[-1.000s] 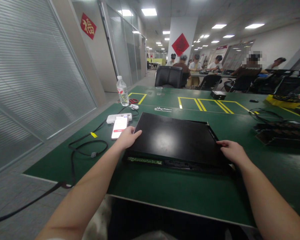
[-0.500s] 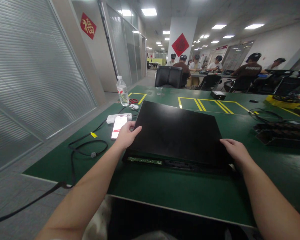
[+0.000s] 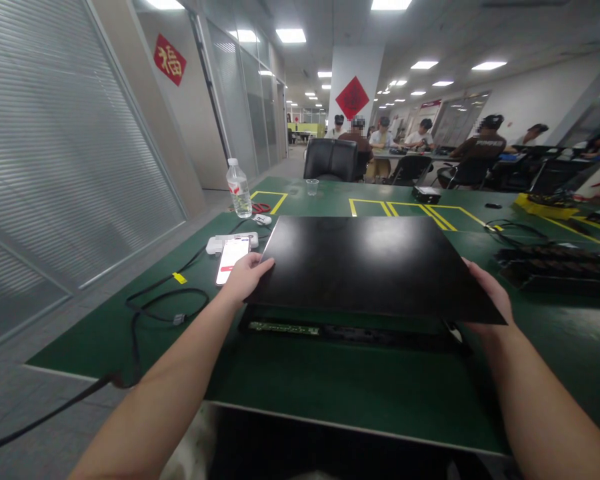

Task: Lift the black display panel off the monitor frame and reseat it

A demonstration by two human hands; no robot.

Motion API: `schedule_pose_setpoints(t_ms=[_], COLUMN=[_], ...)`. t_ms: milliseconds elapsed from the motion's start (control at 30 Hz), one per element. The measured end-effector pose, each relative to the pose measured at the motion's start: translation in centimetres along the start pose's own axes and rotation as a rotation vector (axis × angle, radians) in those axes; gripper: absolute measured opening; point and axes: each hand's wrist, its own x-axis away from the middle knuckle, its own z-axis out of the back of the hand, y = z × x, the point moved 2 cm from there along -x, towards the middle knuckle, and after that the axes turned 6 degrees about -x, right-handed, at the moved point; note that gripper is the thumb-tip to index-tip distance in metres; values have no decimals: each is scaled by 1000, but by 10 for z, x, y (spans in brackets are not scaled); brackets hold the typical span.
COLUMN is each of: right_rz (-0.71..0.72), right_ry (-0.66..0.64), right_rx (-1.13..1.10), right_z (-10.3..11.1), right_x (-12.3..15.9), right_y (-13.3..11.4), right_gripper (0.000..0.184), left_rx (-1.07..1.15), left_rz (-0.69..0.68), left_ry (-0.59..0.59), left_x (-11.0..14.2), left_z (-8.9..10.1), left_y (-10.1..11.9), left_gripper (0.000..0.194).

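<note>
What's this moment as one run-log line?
left hand: holds panel, left edge | right hand: holds panel, right edge | frame: below panel | phone: by left hand

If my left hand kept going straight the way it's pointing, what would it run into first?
Most likely the black panel: your left hand grips its left edge. Whether the fingers would press against it or slide underneath is unclear from this view.

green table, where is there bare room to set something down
Bare: the strip between circuit board and near edge, and the far stretch between cup and black box. Crowded: around phone, white bar and bottle.
</note>
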Motion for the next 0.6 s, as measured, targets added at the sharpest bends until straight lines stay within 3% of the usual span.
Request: schedule_pose_setpoints(t_ms=[100,233,333,433,600], right_rz=[-205,-350,-357,-315,-196], right_ry=[-50,-45,-4,81,309], right_rx=[-134,-477,-706,-846,-908], right_z=[-1,-3,-7,-7,-7], right_x=[5,4,1,0,5], right_y=[0,6,8,5,-7], right_gripper=[58,22,28,35,45], left_rx=[3,91,157,168,-57], left_rz=[42,171,215,158,20], left_ry=[-38,-127,-141,-186,-191], left_x=[5,8,5,0,-7], left_z=[-2,-4,-4,-4,-5], left_y=[3,4,2,-4,-15], left_gripper=[56,51,51,58,67])
